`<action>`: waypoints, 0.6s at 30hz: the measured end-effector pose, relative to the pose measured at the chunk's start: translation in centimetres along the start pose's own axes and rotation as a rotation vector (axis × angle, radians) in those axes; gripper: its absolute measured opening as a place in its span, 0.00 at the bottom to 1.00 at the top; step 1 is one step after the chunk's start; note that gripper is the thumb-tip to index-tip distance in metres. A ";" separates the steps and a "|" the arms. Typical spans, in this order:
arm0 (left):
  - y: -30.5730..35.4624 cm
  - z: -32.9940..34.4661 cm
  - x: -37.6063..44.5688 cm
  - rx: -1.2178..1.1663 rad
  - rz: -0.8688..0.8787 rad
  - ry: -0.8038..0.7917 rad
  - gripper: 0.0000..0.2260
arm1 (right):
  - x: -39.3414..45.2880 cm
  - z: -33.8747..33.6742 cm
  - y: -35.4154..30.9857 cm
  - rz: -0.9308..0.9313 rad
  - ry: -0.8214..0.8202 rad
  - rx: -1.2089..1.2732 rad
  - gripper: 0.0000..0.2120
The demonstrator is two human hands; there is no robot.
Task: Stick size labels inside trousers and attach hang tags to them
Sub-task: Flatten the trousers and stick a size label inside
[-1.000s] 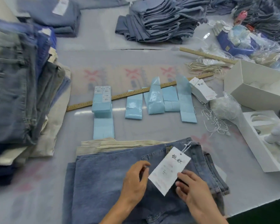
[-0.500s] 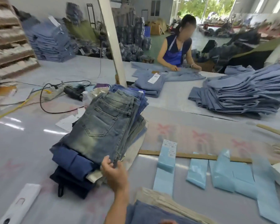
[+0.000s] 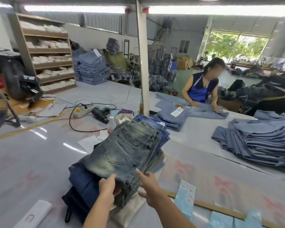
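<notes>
The small print on the white size labels, which sat on a blue backing strip just right of the right hand, was too blurred to read. A white hang tag lay on folded light-blue trousers far beyond the fingers, in front of another person; its writing could not be read either.

A wooden shelf unit at the far left held stacks of pale folded items.

The left hand gripped the near edge of the top grey washed jeans on a pile of folded trousers, thumb on top and fingers curled under the cloth. The right hand was at the same edge, just to the right; its index finger lay straight on the denim and its thumb stuck out sideways, while the other fingers were hidden, so I cannot tell if it held the cloth. The jeans stretched away from both hands, back pocket facing up.

A wooden ruler lay on the table right of the right hand. A large stack of blue trousers stood well apart, to the far right.
</notes>
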State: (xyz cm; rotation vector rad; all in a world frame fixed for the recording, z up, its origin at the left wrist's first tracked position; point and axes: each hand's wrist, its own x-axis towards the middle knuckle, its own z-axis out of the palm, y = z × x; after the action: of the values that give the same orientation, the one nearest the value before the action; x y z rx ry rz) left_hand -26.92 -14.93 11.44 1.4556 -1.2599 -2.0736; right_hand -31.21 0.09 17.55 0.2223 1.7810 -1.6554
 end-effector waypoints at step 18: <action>-0.4 -4.4 -10.2 -0.629 -0.237 -0.166 0.43 | 2.0 1.1 -0.7 -0.107 -0.069 0.308 0.20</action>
State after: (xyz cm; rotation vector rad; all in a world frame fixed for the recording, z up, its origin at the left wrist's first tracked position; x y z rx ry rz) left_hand -18.56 -9.96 16.86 1.1915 -0.4062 -2.4715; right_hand -32.70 -1.69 16.95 0.2071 1.5048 -1.9872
